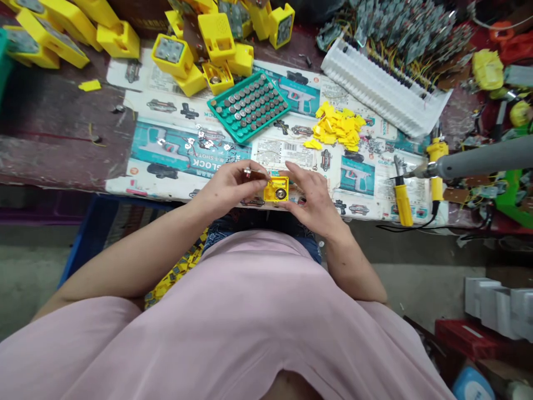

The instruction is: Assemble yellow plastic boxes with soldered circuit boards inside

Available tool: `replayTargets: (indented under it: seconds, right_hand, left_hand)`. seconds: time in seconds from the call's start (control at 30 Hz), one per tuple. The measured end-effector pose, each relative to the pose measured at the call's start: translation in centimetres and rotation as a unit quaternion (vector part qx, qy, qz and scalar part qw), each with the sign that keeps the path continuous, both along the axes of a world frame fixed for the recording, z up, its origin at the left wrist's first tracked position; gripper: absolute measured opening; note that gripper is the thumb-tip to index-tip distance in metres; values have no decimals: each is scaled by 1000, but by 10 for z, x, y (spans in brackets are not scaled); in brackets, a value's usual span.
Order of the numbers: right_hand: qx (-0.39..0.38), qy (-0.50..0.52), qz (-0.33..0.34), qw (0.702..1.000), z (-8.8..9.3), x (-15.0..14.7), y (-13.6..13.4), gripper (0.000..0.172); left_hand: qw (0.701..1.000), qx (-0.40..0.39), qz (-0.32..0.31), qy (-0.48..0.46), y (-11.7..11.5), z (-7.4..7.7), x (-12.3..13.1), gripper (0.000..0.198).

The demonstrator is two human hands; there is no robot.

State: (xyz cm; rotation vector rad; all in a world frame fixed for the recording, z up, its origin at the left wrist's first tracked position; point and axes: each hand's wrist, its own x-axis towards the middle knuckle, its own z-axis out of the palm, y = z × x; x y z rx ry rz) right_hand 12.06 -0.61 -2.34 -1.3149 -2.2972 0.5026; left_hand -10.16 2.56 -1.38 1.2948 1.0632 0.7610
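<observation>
A small open yellow plastic case [270, 193] lies at the front edge of the work surface, with a round, shiny metal part [280, 193] inside it. My right hand [313, 201] curls around the case's right side, thumb at the near edge and fingertips at the far edge. From the left, my left hand [235, 186] reaches to the case with thumb and forefinger closed together. Something small and partly shiny shows between those fingers, too small to name. Beyond the hands sits a green tray [244, 136] with rows of round metal pieces.
Loose yellow plastic pieces [338, 126] lie in a pile right of the tray. Yellow cases [216, 36] are heaped at the back. A white foam rack [375, 83] holds wired parts. At right, a soldering iron [478, 158] points inward near a yellow-handled tool [403, 204].
</observation>
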Motion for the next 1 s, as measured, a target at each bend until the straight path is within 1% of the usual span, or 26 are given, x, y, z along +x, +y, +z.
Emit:
replayTargets:
  seconds: [0.1,0.17,0.23,0.3,0.33,0.4,0.47,0.5,0.53,0.57,0.6,0.67,0.7,0.73,0.8,0.87,0.93,0.97,1.0]
  right_hand:
    - [-30,-24,23,999,-2,4,4,68]
    - [-40,-33,34,998,-2,5,6,68]
    - [-41,-33,43,998,-2,6,8,68]
    - [-28,-26,50,998,-1,4,8,67]
    - [-15,-21,49,998,-1,2,6,69]
    - [21,-9,26,999,0,-4,2,78]
    - [50,-8,-31,998,-1,-13,-2,91]
    - [57,-13,-61,996,-1,-18,-4,92]
    - [57,-19,-82,995,-2,-23,-5,90]
    - [52,-24,-88,994,-3,-27,-5,84]
    - [43,-25,-75,996,-4,-30,-4,77]
    - [24,-20,-10,999,-6,-32,2,67]
    - [26,-19,18,999,-6,-30,5,65]
    - [45,-24,28,998,-4,-28,8,62]
    - [135,-32,6,990,2,-18,7,51]
    - [262,-3,-25,965,14,-3,-7,33]
    - [382,49,-68,920,29,21,-30,13]
    - [441,48,-134,886,36,39,-43,14]
    - [500,25,-261,826,42,60,-54,24]
  left_hand:
    - [998,-23,-60,5,4,4,-10,20]
    - [994,-13,-102,36,9,8,-13,20]
    - [989,29,-114,85,14,12,-13,18]
    - [976,98,-108,162,18,18,-8,23]
    - [963,134,-110,206,19,22,-5,26]
    - [928,190,-133,291,20,29,2,29]
    - [885,227,-178,366,21,35,7,30]
    - [860,244,-204,399,22,38,9,31]
    - [833,261,-229,430,23,40,11,31]
    - [807,275,-250,458,24,43,12,31]
    - [783,285,-268,484,24,46,13,31]
    - [742,295,-296,523,26,50,13,33]
    - [727,301,-308,536,28,53,13,33]
    - [717,306,-318,540,29,54,13,34]
    - [719,314,-322,530,31,56,14,35]
    - [729,306,-317,524,31,55,15,36]
    - [741,282,-305,527,30,53,15,39]
    - [749,267,-297,528,29,51,15,42]
    - [760,253,-290,525,29,49,15,43]
